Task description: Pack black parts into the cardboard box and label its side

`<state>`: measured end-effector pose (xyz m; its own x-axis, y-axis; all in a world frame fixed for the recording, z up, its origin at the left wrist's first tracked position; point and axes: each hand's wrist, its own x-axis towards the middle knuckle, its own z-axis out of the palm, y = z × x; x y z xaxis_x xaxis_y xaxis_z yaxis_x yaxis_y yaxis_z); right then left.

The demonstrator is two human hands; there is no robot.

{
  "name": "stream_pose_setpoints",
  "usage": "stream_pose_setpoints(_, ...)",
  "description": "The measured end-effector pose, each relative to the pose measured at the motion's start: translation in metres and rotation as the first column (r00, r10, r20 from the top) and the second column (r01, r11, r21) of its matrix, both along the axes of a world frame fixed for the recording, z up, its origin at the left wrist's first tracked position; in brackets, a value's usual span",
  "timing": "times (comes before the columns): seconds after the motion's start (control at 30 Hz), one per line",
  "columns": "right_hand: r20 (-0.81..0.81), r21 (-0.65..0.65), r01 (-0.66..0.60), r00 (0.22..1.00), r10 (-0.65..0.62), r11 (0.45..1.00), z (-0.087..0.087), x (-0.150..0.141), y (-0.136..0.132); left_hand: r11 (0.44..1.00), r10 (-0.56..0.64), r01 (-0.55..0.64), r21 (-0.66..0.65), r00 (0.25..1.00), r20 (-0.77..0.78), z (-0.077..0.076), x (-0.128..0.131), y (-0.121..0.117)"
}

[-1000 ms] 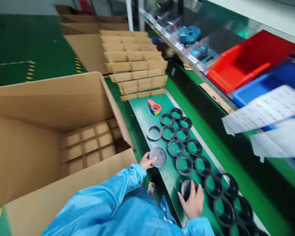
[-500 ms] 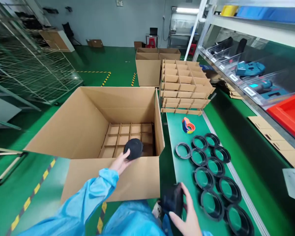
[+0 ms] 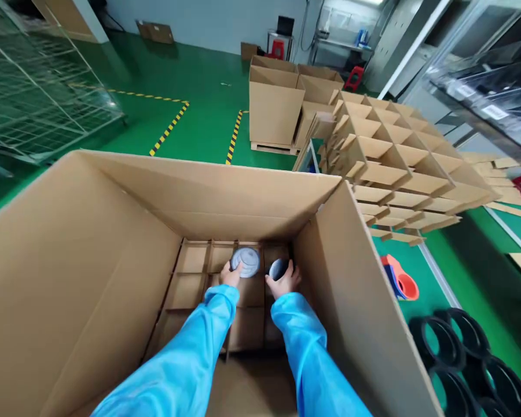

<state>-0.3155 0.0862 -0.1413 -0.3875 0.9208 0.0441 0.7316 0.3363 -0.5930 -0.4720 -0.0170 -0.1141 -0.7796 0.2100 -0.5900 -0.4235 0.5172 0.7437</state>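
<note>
Brown cardboard dividers (image 3: 190,273) could be snagging anything tilted: near the far edge of the brown carton (image 3: 226,194), your left hand (image 3: 230,274) is pinching a flat grey disc (image 3: 247,260), your right hand (image 3: 286,281) gripping a dark round cup (image 3: 278,268) toward its far-right corner.

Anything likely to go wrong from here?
1. Left hand grips the round grey disc near one edge, above the cardboard divider grid; it might slip.
2. Right hand holds the dark round part near the box's right wall; knuckles or part could bump it.
3. Stacked cardboard dividers sit unevenly; a knock might shift them.
</note>
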Motion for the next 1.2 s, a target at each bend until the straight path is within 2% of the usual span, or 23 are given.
stream_pose_setpoints(0.1,0.07,0.046,-0.058,0.996,0.054,0.997,-0.043,-0.018,0.035,0.992,-0.093,0.087,-0.096,0.994,-0.059,-0.031,-0.018,0.014)
stream_pose_setpoints(0.2,0.136,0.064,-0.137,0.982,0.127,0.988,-0.075,-0.03,0.058,0.971,-0.204,0.19,-0.142,0.975,-0.085,-0.057,-0.03,0.025)
stream_pose_setpoints(0.33,0.192,0.071,-0.303,0.939,0.285,0.95,-0.107,-0.039,0.067,0.938,-0.304,0.271,-0.218,0.942,-0.14,-0.083,-0.033,0.033)
stream_pose_setpoints(0.4,0.207,0.066,-0.364,0.916,0.344,0.929,-0.119,-0.041,0.066,0.924,-0.332,0.275,-0.265,0.922,-0.202,-0.091,-0.028,0.033)
stream_pose_setpoints(0.47,0.218,0.064,-0.371,0.911,0.349,0.927,-0.129,-0.04,0.066,0.908,-0.38,0.301,-0.29,0.885,-0.269,-0.094,-0.019,0.03)
stream_pose_setpoints(0.53,0.229,0.064,-0.342,0.92,0.32,0.938,-0.137,-0.038,0.068,0.88,-0.463,0.38,-0.285,0.823,-0.33,-0.096,-0.009,0.026)
stream_pose_setpoints(0.63,0.241,0.063,-0.293,0.932,0.271,0.954,-0.146,-0.034,0.074,0.806,-0.591,0.535,-0.252,0.7,-0.402,-0.098,0.001,0.02)
stream_pose_setpoints(0.73,0.257,0.064,-0.273,0.934,0.249,0.96,-0.153,-0.03,0.079,0.754,-0.644,0.616,-0.229,0.622,-0.446,-0.103,0.0,0.013)
stream_pose_setpoints(0.87,0.295,0.073,-0.295,0.919,0.262,0.953,-0.152,-0.027,0.079,0.732,-0.657,0.642,-0.227,0.579,-0.482,-0.111,-0.009,0.004)
stream_pose_setpoints(1.03,0.332,0.099,-0.315,0.905,0.267,0.944,-0.146,-0.029,0.061,0.715,-0.659,0.665,-0.217,0.535,-0.529,-0.117,-0.013,-0.002)
stream_pose_setpoints(1.2,0.367,0.05,-0.376,0.869,0.333,0.925,-0.153,-0.033,0.049,0.713,-0.655,0.662,-0.231,0.511,-0.556,-0.12,-0.009,-0.001)
